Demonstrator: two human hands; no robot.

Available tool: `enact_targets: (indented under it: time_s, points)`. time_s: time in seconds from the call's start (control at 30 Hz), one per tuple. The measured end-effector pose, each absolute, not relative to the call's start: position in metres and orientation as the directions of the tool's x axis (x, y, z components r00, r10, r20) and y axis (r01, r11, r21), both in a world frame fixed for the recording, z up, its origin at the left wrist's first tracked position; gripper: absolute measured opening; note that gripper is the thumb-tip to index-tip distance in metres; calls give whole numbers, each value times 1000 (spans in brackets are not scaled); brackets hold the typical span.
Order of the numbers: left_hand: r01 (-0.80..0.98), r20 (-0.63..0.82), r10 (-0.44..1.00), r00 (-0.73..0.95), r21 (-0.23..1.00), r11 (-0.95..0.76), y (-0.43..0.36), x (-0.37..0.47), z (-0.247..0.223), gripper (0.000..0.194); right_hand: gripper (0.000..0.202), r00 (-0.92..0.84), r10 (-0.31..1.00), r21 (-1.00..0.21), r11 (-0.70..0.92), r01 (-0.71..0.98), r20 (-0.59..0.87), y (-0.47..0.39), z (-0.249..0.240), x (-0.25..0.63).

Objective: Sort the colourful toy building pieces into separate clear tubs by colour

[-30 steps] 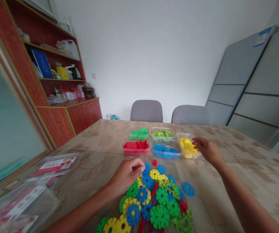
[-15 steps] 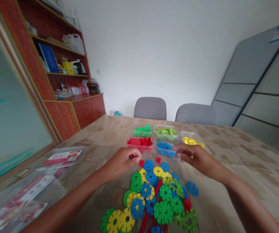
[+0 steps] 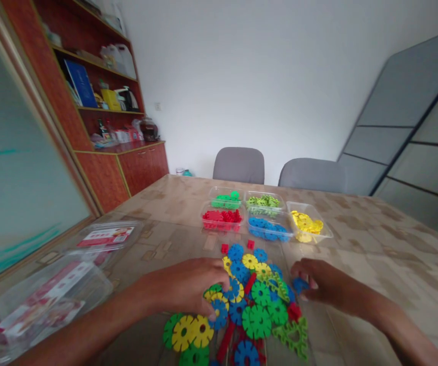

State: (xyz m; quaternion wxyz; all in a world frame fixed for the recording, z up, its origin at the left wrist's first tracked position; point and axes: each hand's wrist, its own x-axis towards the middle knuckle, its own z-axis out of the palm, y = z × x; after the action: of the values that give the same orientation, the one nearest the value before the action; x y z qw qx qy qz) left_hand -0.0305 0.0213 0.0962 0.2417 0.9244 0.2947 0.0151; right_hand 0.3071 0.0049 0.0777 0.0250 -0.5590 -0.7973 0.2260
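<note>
From my head view, my left hand arches, fingers apart, over a pile of multicoloured notched plastic discs, lower centre. Right of it, my right hand curls at a blue notched plastic disc; whether it grips, I cannot tell. The disc should be light, stiff, slightly slippery, best pinched by its rim. The brown patterned tabletop looks flat; two grey chairs stand beyond, upper centre.

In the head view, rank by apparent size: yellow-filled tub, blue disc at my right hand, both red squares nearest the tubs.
1. Tub
2. Blue disc, partly hidden
3. Left red square, right red square: look alike
</note>
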Motion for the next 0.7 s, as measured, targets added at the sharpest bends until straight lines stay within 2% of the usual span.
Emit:
enact_targets:
  time_s: [0.1,0.23,0.43,0.53,0.63,0.7]
  points:
    - [586,-121,606,786,456,-670,11,-33,84,46,25,-387,898,-391,286,875,-208,7,70,310]
    - [609,-138,637,758,497,-617,7,-36,77,39,23,-362,913,-415,260,872,-187,15,59,316]
    - [611,-152,652,743,551,-568,9,-37,74,37,17,-350,920,-570,195,798,-177,20,53,327]
    - [611,-152,672,725,593,-524,9,-38,78,25,14,-379,909,-635,193,748,-171,18,64,327]
    - [560,-193,632,751,694,-453,3,-38,88,12,9,-429,891,-720,198,665,-152,14,76,318]
    - [506,-244,541,805,758,-412,-4,-36,94,11,8,-461,878,-769,205,605,-129,7,81,303]
